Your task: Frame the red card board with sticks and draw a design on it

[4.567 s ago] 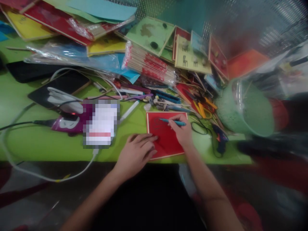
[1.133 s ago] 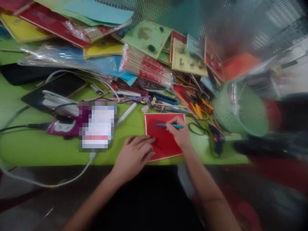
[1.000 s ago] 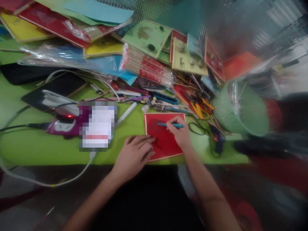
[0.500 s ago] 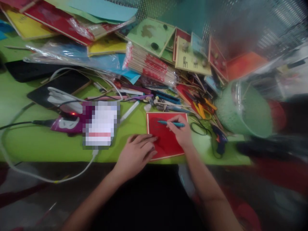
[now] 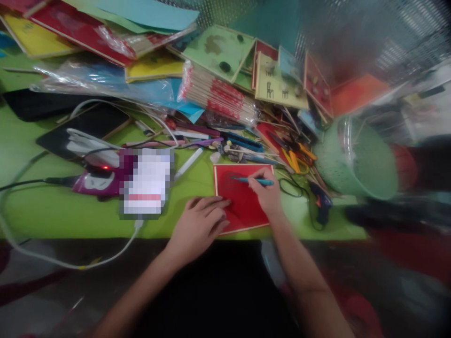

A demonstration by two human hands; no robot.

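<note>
A square red card [image 5: 243,211] with a pale stick frame lies at the front of the green table. My right hand [image 5: 266,190] grips a teal pen [image 5: 255,180], its tip on the upper left part of the card, where faint dark curved lines show. My left hand [image 5: 202,220] rests palm down over the card's lower left edge, fingers stretched out across it and holding nothing. Just above the card lie a whitish pebble [image 5: 215,157] and several small stones.
Left of the card are a pixelated phone [image 5: 146,183] with a white cable and a purple power strip [image 5: 95,182]. To the right lie a glue gun [image 5: 320,202], orange-handled scissors [image 5: 296,162] and a green basket [image 5: 355,159]. Bundled sticks [image 5: 218,94] and framed cards fill the back.
The pen in my right hand has shifted slightly to the right over the card, and the lines near its tip look denser. My left hand stays in place.
</note>
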